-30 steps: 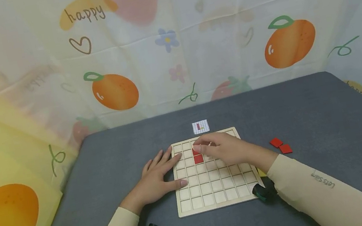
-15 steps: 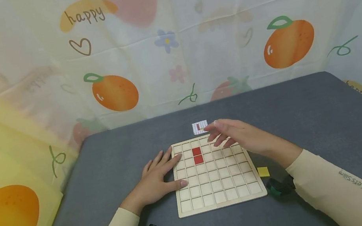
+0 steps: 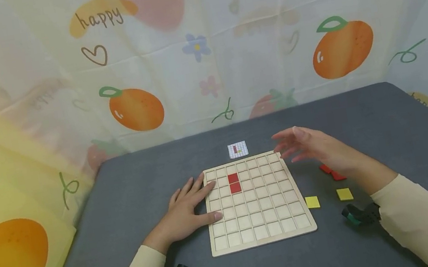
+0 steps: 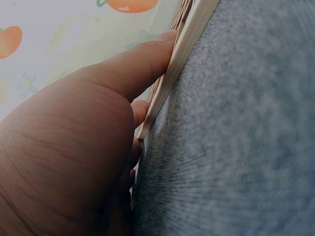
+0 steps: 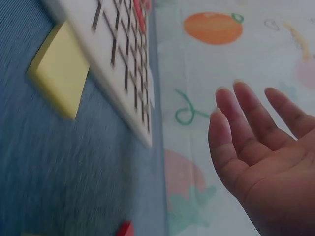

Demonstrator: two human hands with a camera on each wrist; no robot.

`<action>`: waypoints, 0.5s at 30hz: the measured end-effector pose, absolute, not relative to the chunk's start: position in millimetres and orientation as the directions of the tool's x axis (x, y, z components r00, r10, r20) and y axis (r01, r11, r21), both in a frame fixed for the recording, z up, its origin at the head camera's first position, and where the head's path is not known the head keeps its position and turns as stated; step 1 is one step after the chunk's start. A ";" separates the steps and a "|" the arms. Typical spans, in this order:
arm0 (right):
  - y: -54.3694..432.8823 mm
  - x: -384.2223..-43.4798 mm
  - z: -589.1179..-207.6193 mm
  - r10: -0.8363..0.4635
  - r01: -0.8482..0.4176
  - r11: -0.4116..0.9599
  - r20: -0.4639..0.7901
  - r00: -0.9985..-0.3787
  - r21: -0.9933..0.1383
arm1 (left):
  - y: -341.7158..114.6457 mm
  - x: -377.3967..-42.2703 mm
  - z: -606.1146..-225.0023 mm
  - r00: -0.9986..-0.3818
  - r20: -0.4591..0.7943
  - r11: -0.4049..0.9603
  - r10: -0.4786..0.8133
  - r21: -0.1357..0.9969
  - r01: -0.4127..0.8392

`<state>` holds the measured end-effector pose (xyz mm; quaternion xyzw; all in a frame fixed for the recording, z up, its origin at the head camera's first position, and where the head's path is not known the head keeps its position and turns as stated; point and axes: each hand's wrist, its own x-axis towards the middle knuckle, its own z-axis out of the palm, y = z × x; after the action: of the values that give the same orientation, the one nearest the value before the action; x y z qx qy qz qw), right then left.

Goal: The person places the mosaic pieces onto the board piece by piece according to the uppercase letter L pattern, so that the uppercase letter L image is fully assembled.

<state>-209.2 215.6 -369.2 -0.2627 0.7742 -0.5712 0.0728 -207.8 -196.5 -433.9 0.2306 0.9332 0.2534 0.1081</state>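
Note:
A light wooden grid board (image 3: 256,206) lies on the dark grey table. Two red square tiles (image 3: 234,183) sit in its cells, one above the other, toward the upper left. My left hand (image 3: 188,208) rests with spread fingers on the board's left edge; in the left wrist view the thumb (image 4: 147,61) lies on the wooden rim. Over the board's far right corner hovers my right hand (image 3: 312,148), fingers loosely extended and holding nothing. The right wrist view shows its open palm (image 5: 280,182) facing the camera.
Right of the board lie a yellow tile (image 3: 312,202) close to its edge, another yellow tile (image 3: 344,194) and red tiles (image 3: 337,175) partly behind the right hand. A small card (image 3: 238,149) printed with a coloured grid lies beyond the board. A patterned cloth (image 3: 173,65) hangs behind.
My right hand has let go of the upper red tile in the board, lifted away and moved right past the board's corner, uncovering the cells. The left hand has stayed put.

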 end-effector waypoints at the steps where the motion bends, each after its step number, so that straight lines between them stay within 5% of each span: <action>1: 219.6 -208.4 -370.1 -0.484 -0.327 0.217 0.190 -0.854 -0.920 | -196.6 -207.9 -434.8 -0.871 -0.086 0.766 0.484 0.523 0.374; 15: 281.8 -199.6 -394.6 -0.371 -0.265 0.355 0.126 -0.920 -0.897 | -196.2 -207.5 -433.7 -0.869 -0.088 0.763 0.486 0.527 0.373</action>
<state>-199.6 281.8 -394.6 -0.1937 0.8215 -0.5340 0.0495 -207.5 -196.2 -433.7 0.2304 0.9324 0.2555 0.1106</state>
